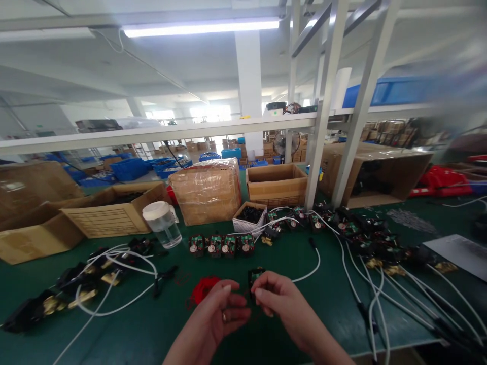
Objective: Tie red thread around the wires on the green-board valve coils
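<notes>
My left hand [216, 317] is held over the green bench with its fingers loosely curved and apart, and a ring shows on one finger. Close beside it, my right hand [281, 299] has thumb and fingertips pinched together; what is in the pinch is too small to make out. Just behind the right fingertips lies a small black unit with a circuit board [255, 275], partly hidden by that hand. A tangled bundle of thin red wire [204, 289] rests on the bench, touching or just behind the left hand in this view.
A row of similar circuit-board units [220, 246] stands farther back. Corded black units [365, 238] crowd the right, and more with brass parts [81, 279] lie left. A lidded plastic jug [163, 225], a small box of black parts [249, 218] and cardboard cartons [205, 195] line the back.
</notes>
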Tool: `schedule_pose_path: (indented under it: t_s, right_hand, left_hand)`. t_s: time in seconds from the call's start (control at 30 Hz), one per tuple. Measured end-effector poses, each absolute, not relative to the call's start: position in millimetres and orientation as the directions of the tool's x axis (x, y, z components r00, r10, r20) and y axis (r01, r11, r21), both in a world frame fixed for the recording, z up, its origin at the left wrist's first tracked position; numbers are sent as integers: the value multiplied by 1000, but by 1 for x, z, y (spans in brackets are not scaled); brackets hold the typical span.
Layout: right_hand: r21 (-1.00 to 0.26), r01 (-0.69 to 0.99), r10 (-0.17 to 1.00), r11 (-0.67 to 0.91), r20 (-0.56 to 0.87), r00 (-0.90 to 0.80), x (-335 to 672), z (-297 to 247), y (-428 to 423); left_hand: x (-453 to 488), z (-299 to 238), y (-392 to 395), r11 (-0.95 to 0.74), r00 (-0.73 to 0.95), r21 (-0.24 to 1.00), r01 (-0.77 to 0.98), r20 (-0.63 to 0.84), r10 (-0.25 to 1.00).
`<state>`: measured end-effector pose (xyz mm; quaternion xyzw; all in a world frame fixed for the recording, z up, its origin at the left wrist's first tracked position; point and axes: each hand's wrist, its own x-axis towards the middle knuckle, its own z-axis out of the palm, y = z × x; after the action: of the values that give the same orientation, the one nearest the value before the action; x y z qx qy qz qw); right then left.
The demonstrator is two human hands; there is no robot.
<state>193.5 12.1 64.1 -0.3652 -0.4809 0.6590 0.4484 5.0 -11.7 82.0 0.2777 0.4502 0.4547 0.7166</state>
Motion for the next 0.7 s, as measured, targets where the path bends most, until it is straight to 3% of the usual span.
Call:
schedule_pose_path:
  t_s: [0.27,0.7]
  right_hand:
    - [-998,55,924,-22,-41,-381,201,75,23]
    - [-1000,1,932,-23,-22,-361,206,60,28]
  left_hand:
    - [22,83,-6,423,204,891,-166,-389,899]
    - [29,69,0,430,154,888,-163,-408,900]
